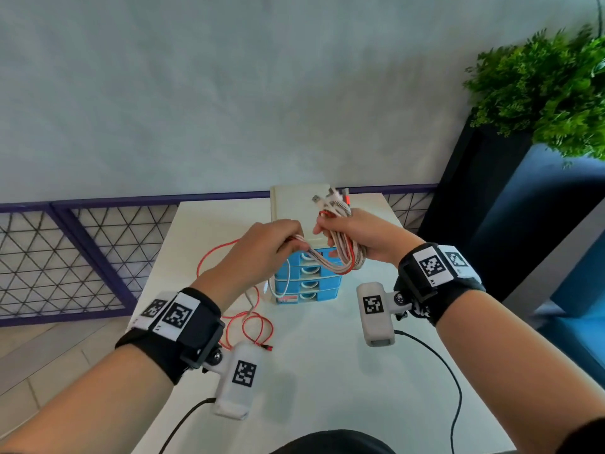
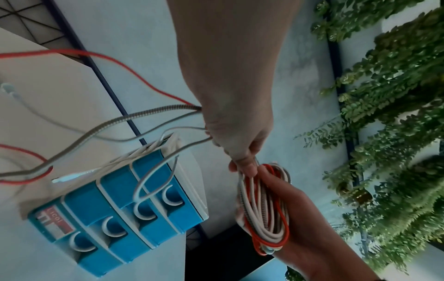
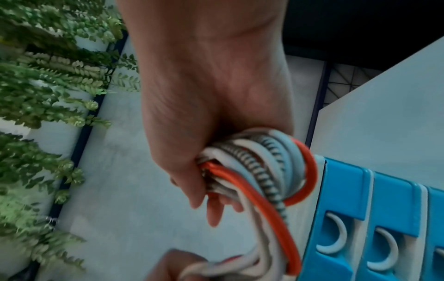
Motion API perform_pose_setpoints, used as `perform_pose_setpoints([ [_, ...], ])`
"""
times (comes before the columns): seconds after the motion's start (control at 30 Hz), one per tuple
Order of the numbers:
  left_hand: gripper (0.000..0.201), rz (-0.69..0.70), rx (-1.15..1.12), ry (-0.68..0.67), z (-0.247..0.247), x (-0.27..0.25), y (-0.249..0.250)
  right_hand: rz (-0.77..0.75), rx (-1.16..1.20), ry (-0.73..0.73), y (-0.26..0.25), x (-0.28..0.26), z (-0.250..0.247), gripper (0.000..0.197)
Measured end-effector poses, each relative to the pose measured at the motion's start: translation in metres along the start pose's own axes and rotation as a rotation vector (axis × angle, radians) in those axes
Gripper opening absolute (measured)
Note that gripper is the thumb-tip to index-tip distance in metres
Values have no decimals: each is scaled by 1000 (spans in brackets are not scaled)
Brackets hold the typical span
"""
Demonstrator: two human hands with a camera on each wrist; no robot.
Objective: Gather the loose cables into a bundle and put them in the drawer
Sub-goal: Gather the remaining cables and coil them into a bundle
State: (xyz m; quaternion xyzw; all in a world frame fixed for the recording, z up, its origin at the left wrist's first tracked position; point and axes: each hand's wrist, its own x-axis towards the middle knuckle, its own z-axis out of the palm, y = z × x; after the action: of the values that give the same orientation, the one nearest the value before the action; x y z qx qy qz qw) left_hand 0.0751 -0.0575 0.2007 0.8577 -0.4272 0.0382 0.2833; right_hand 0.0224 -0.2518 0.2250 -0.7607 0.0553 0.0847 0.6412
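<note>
My right hand [image 1: 357,234] grips a coiled bundle of red, white and braided cables [image 1: 343,253] above the drawer unit; the coil [image 3: 261,167] fills its fist, and several plug ends [image 1: 330,198] stick up past its fingers. My left hand [image 1: 265,244] pinches the same cables' strands [image 2: 168,114] just left of the bundle [image 2: 264,209]. From it loose red cable [image 1: 252,326] and white cable [image 1: 281,283] trail down to the table. The small white drawer unit [image 1: 307,276] with several blue drawers, all closed, stands under my hands.
The white table [image 1: 327,371] ends at a purple mesh railing [image 1: 82,257] on the left and behind. A dark planter with a green plant [image 1: 550,93] stands at the right. Black leads [image 1: 442,362] run from my wrist cameras over the near table.
</note>
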Motion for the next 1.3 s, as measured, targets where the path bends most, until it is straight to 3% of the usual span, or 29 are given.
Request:
perform_pose_setpoints([
  [0.07, 16, 47, 30, 57, 1, 1, 4, 47, -21, -77, 3, -2, 6, 21],
  [0.2, 8, 42, 3, 65, 3, 1, 6, 153, 209, -294, 11, -8, 18, 32],
  [0.27, 8, 26, -50, 66, 5, -1, 4, 173, 299, -330, 15, -9, 24, 33],
  [0.33, 9, -19, -112, 77, 7, -2, 3, 147, 304, -303, 18, -10, 28, 26],
  [0.43, 24, -204, -284, 56, 6, 1, 2, 99, 244, -249, 21, -9, 30, 17],
  [0.53, 31, -382, -568, -131, 0, 3, -3, 72, 148, -196, 18, -5, 29, 18],
  [0.67, 31, -501, -931, -425, -8, -7, -10, 16, 59, -64, 17, 1, 19, 19],
  [0.9, 51, -572, -1246, -520, -7, -16, -8, -36, 60, 123, 24, 11, 8, 19],
  [1.0, 42, -538, -1312, -474, 0, -17, -2, -33, 138, 149, 27, 15, 16, 22],
  [1.13, 33, -434, -1107, -301, 11, -12, 13, -14, 272, 103, 30, 15, 22, 35],
  [1.3, 27, -376, -859, -133, 24, -5, 38, -3, 234, 109, 28, 14, 33, 56],
])
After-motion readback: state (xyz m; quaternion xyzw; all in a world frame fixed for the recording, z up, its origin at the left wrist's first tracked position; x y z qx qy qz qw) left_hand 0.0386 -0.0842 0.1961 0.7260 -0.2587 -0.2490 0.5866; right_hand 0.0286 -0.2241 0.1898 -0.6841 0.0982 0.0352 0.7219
